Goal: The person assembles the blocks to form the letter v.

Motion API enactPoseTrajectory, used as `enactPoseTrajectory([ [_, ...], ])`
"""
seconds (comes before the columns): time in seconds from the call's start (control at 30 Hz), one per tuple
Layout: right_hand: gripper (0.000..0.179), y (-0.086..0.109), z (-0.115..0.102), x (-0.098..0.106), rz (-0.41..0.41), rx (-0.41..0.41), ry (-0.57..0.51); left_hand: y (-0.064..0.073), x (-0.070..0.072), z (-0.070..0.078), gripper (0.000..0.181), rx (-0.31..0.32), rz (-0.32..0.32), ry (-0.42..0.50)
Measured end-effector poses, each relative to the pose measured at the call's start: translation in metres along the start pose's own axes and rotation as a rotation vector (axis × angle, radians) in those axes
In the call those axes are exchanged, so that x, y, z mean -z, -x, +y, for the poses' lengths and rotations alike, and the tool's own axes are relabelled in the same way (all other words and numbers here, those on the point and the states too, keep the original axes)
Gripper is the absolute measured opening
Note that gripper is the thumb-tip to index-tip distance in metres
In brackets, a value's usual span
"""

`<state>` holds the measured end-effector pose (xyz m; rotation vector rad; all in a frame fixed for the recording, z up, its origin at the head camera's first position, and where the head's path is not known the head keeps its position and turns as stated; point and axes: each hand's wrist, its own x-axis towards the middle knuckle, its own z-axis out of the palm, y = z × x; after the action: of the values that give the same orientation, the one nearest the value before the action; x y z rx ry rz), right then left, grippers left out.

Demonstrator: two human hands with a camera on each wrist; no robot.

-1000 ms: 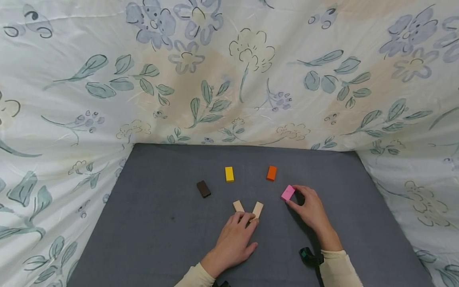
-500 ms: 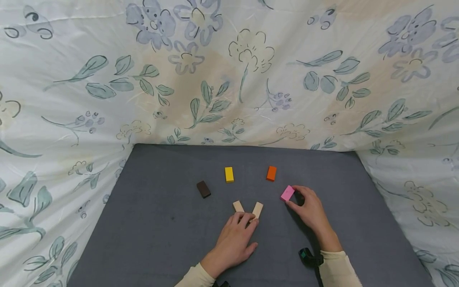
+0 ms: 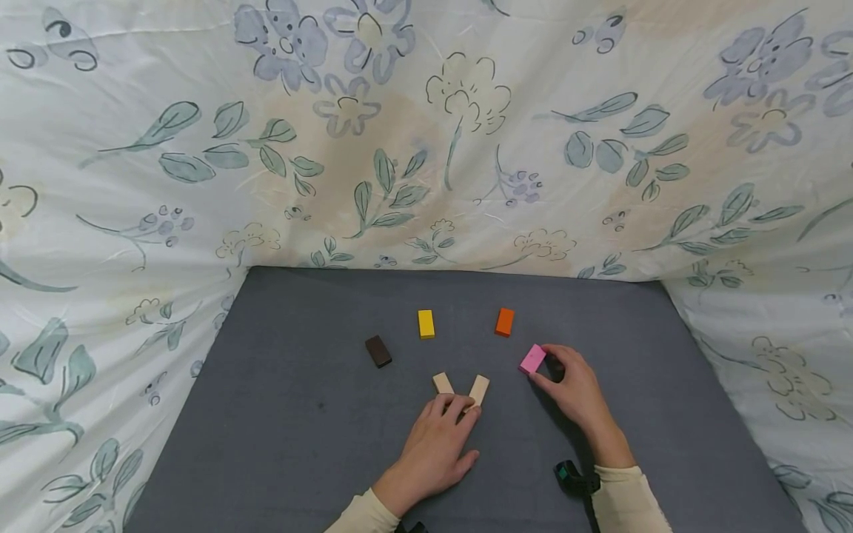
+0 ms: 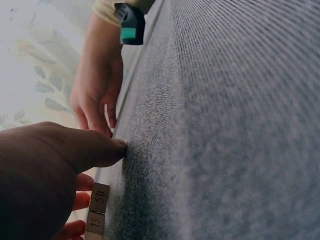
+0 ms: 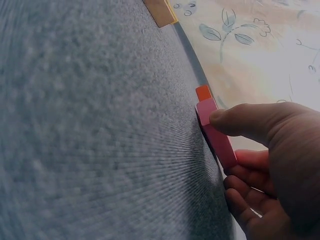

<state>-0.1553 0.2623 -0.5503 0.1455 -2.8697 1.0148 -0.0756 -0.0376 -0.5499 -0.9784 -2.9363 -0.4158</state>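
Observation:
My right hand (image 3: 581,392) pinches a pink block (image 3: 533,359) between thumb and fingers, low over the grey cloth at the right. In the right wrist view the thumb lies on the near end of the pink block (image 5: 216,132). With relaxed fingers my left hand (image 3: 433,453) rests on two plain wooden blocks, a left one (image 3: 443,382) and a right one (image 3: 479,388), which form a V and are partly hidden by it. Printed numbers show on the block ends in the left wrist view, one reading 50 (image 4: 99,198). The left thumb stands apart from them.
Farther back on the grey cloth (image 3: 280,414) lie a dark brown block (image 3: 378,352), a yellow block (image 3: 426,324) and an orange block (image 3: 504,322). A floral curtain (image 3: 400,148) hangs behind and at both sides. A black wrist device (image 3: 577,478) is on the right wrist.
My right hand and the pink block have shifted very slightly to the left. The left hand and the other blocks have stayed in place.

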Motion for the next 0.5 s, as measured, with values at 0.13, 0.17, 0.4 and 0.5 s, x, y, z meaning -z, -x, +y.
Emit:
enactPoseTrajectory([
  [0.13,0.061,0.0002,-0.0016,-0.0009,-0.004,-0.007,-0.002,0.0004,-0.0002,-0.0001,0.06,0.0,0.003,-0.004],
  [0.17,0.061,0.0002,-0.0021,-0.0013,-0.005,-0.008,-0.002,0.0004,-0.0002,-0.0001,0.06,0.001,0.003,-0.004],
  [0.4,0.062,0.0,-0.0046,-0.0046,-0.01,-0.004,0.006,0.0007,0.0001,-0.0003,0.06,0.0,0.0,0.001],
  [0.5,0.063,0.0004,-0.0056,-0.0047,-0.016,-0.004,0.008,0.0009,0.0005,-0.0003,0.061,-0.003,0.003,0.004],
])
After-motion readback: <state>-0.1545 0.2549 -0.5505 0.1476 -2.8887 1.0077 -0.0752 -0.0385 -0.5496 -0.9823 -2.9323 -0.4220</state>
